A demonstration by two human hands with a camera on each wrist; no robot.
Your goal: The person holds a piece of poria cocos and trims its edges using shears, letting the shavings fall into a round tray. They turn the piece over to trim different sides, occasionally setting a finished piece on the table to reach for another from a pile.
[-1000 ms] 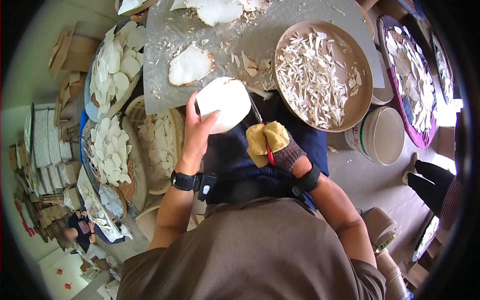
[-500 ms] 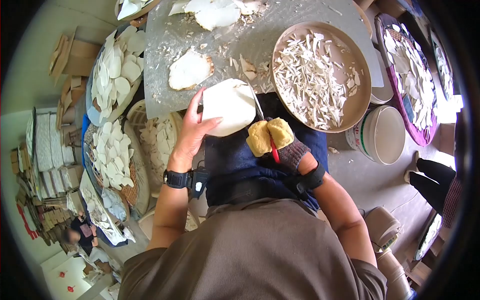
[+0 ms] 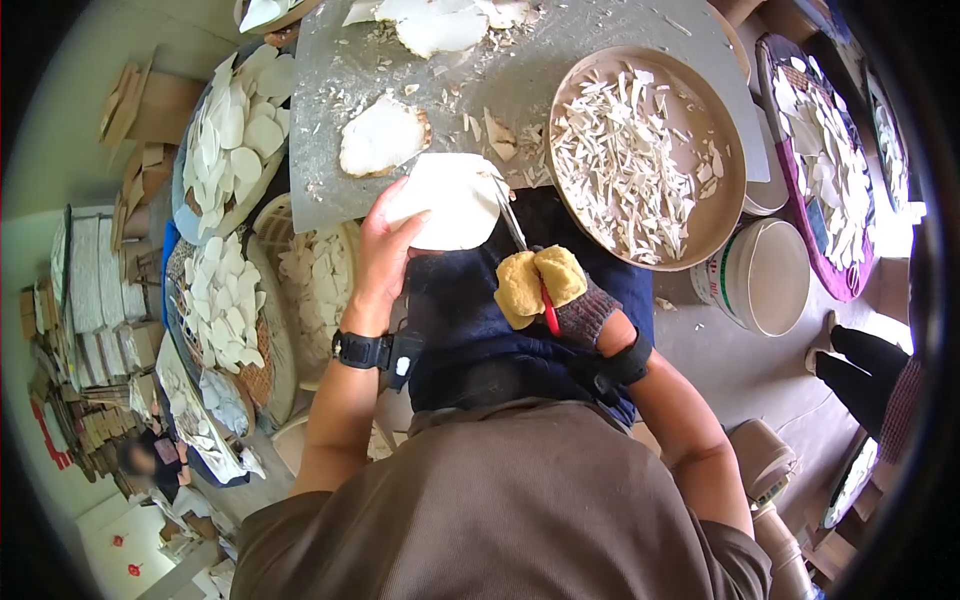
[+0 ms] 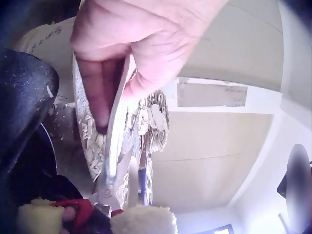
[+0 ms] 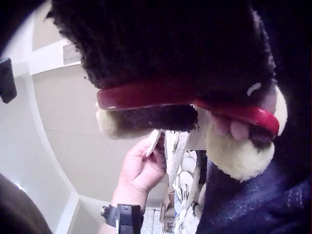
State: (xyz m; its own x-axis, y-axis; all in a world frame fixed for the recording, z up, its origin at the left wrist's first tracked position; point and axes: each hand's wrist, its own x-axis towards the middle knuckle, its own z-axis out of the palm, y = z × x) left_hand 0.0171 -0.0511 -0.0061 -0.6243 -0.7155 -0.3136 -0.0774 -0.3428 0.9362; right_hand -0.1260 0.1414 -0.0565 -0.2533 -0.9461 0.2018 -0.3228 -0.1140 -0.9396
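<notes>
In the head view my bare left hand (image 3: 382, 245) pinches a broad, thin white slice (image 3: 455, 208), thumb on one face and fingers behind. My gloved right hand (image 3: 583, 300) grips red-handled scissors (image 3: 551, 318), with thick yellow padding (image 3: 540, 283) about its fingers. The metal blades (image 3: 511, 215) reach up to the slice's right edge, near a small brownish spot at its upper corner. Seen from the left wrist, the slice (image 4: 116, 131) stands edge-on between thumb and fingers, and the blades overlap its lower end. The right wrist view shows the red handle loops (image 5: 146, 97) around the gloved fingers.
A round tray (image 3: 735, 180) of white strips sits at the table's near right. Rough-edged slices (image 3: 385, 135) and scraps lie on the grey table (image 3: 320, 180). Baskets of slices (image 3: 220, 305) stand left; a white bucket (image 3: 778, 275) stands right. Another person's legs (image 3: 865, 375) are at far right.
The slice shifted right and down, then back up and left, turning in my left hand. The scissors stayed near its right edge, with blades now at the upper right corner.
</notes>
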